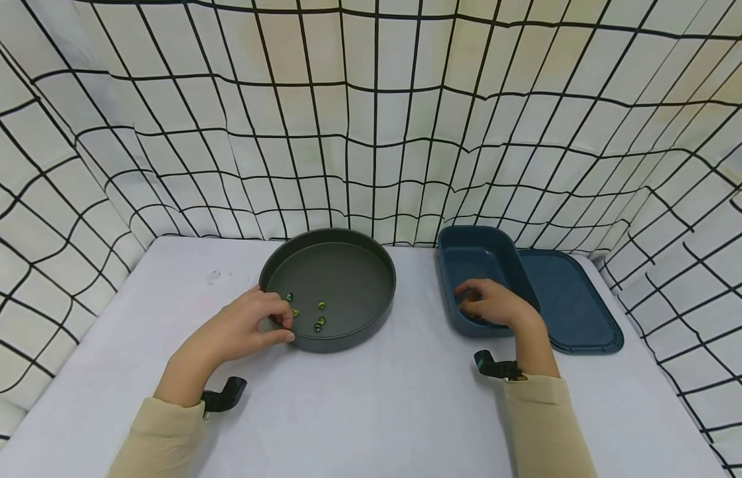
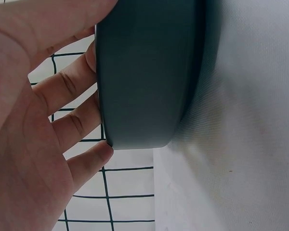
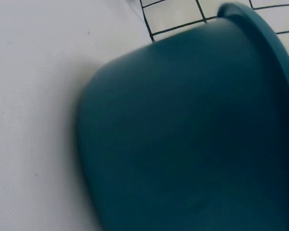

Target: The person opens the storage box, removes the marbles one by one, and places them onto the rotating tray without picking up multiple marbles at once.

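Note:
In the head view, a round dark grey pan [image 1: 347, 279] sits at the back of the table, left of centre. Several small green glass marbles [image 1: 321, 305] lie on its floor. My left hand [image 1: 245, 325] holds the near-left rim, fingers over the edge and thumb by the outer wall. The left wrist view shows those fingers [image 2: 70, 86] against the pan's rim. My right hand [image 1: 493, 302] reaches down into a deep blue rectangular container [image 1: 478, 252] with bent fingers. Whether it pinches anything is hidden. The container's outer wall [image 3: 183, 134] fills the right wrist view.
A flat blue lid [image 1: 576, 305] lies right of the container, partly behind it. The table [image 1: 371, 411] has a white cover. A white backing with black grid netting [image 1: 376, 113] encloses the back and both sides.

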Demonstrator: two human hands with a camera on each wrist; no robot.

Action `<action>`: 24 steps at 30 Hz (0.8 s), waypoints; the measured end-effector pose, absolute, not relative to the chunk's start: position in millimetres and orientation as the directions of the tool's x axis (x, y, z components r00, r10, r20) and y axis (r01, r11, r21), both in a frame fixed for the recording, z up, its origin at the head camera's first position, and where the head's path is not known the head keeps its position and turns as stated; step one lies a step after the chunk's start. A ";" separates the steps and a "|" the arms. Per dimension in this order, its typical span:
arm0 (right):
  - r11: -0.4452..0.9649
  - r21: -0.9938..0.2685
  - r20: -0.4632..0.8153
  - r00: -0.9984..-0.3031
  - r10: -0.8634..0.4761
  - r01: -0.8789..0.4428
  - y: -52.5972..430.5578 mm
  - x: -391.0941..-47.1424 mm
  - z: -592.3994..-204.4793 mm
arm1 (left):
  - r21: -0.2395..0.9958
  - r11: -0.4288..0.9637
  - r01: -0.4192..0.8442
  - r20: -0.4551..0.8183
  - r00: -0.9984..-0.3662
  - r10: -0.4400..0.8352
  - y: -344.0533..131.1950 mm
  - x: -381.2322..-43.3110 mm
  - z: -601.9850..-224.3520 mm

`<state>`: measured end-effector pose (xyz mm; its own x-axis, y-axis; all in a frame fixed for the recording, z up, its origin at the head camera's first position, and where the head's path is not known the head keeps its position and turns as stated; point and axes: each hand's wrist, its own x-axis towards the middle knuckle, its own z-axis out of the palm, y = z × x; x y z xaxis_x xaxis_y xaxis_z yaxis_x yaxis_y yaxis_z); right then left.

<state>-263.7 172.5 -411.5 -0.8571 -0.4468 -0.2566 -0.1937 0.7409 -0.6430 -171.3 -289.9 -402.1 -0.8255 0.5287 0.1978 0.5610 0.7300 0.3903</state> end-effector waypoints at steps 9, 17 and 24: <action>0.805 -0.539 -0.265 -0.858 -0.440 -0.246 163.7 -265.2 -413.2 | 0.400 0.735 0.547 0.181 -0.834 0.521 -289.3 -171.2 -401.7; 0.848 -0.494 -0.309 -0.873 -0.378 -0.192 160.2 -260.2 -408.5 | 0.405 0.736 0.542 0.177 -0.836 0.519 -289.9 -171.4 -402.0; 0.859 -0.482 -0.319 -0.880 -0.353 -0.171 160.0 -259.5 -409.7 | 0.412 0.736 0.537 0.169 -0.839 0.517 -290.2 -172.0 -402.3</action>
<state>-259.5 160.0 -409.7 -0.8797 -0.3532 -0.3185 -0.1705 0.8595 -0.4819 -172.0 -290.2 -402.3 -0.8388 0.5173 0.1695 0.5371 0.7359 0.4122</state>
